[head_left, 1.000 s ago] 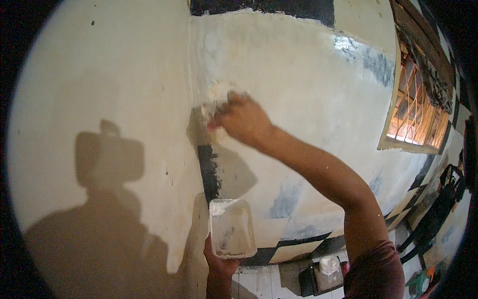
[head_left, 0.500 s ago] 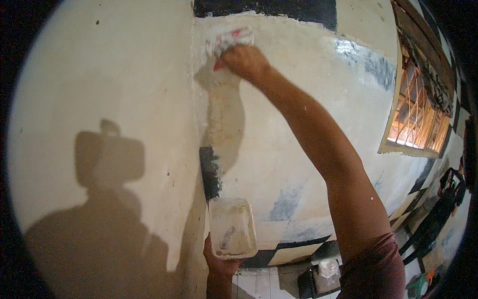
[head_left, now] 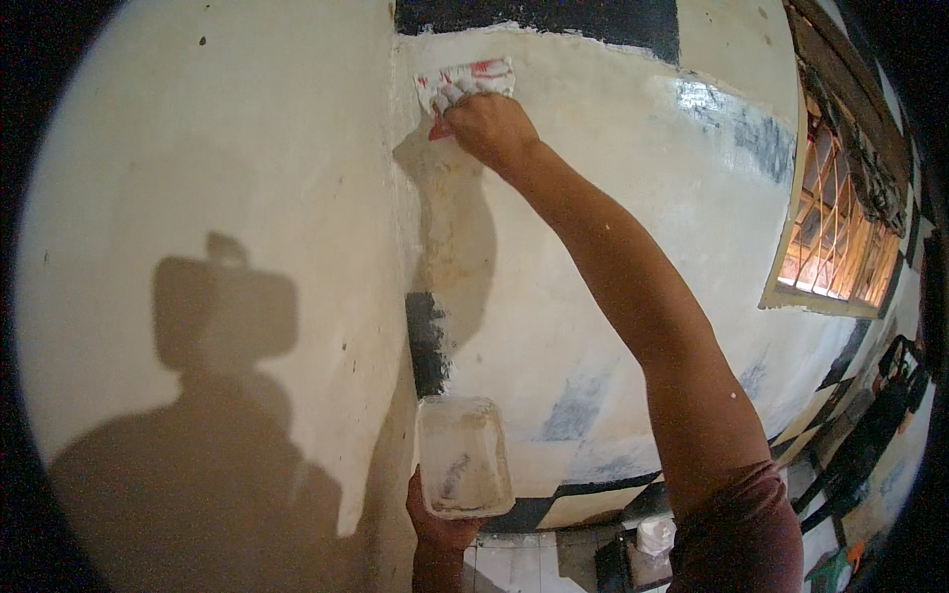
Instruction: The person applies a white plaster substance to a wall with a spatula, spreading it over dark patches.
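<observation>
My right hand (head_left: 494, 128) is closed around a putty spreader (head_left: 482, 75), a red, flat tool smeared with white paste. Its broad edge points up and lies at the pale wall (head_left: 573, 217), just right of the room corner and below a black painted block (head_left: 534, 22). Lower down, my left hand (head_left: 442, 529) grips a shallow rectangular plastic tub (head_left: 486, 460) from below and at its left side. Whitish residue and a dark smudge mark the tub's inside. Its fingers are mostly hidden behind the tub.
A plain side wall (head_left: 267, 158) meets the patched wall at the corner. At right is a barred window (head_left: 835, 217) with a dark cloth (head_left: 860, 148). Below stands a dark box-like stand (head_left: 647, 568) bearing a white container (head_left: 655, 535). A dark garment (head_left: 860, 445) hangs far right.
The spreader and my right hand, blurred by motion before, now show sharply at nearly the same spot on the wall. The whole view has shifted slightly; my left hand still holds the tub.
</observation>
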Demonstrator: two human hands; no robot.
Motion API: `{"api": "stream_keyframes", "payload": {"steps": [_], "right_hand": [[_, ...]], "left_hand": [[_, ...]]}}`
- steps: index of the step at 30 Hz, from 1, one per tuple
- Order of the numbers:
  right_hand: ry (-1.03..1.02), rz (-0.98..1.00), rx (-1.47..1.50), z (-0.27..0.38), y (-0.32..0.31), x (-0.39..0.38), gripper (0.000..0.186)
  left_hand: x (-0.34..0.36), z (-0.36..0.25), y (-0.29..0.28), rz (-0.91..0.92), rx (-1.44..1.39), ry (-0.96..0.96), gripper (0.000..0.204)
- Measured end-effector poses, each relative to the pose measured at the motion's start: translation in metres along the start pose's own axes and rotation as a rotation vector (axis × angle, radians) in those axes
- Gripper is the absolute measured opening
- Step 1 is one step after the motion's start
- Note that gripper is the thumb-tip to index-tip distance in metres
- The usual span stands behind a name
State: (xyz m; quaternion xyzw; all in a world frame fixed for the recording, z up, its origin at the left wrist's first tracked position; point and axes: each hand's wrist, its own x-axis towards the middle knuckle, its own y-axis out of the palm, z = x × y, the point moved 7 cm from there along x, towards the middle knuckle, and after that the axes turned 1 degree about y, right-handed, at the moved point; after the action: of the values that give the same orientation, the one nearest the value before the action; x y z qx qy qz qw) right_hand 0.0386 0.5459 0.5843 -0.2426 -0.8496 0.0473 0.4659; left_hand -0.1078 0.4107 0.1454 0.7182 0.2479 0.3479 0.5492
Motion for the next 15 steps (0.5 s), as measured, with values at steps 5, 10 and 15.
{"api": "stream_keyframes", "payload": {"steps": [5, 10, 15], "right_hand": [[0.09, -0.198, -0.052, 0.016, -0.058, 0.014, 0.018], [-0.049, -0.219, 0.036, -0.017, -0.002, 0.005, 0.023], [0.08, 0.11, 0.147, 0.044, -0.042, -0.028, 0.015]], "left_hand": [[-0.007, -0.003, -0.005, -0.016, 0.068, 0.062, 0.055], [0.004, 0.016, 0.005, -0.098, -0.007, 0.044, 0.055], [-0.014, -0.002, 0.026, -0.221, 0.437, 0.085, 0.052]]}}
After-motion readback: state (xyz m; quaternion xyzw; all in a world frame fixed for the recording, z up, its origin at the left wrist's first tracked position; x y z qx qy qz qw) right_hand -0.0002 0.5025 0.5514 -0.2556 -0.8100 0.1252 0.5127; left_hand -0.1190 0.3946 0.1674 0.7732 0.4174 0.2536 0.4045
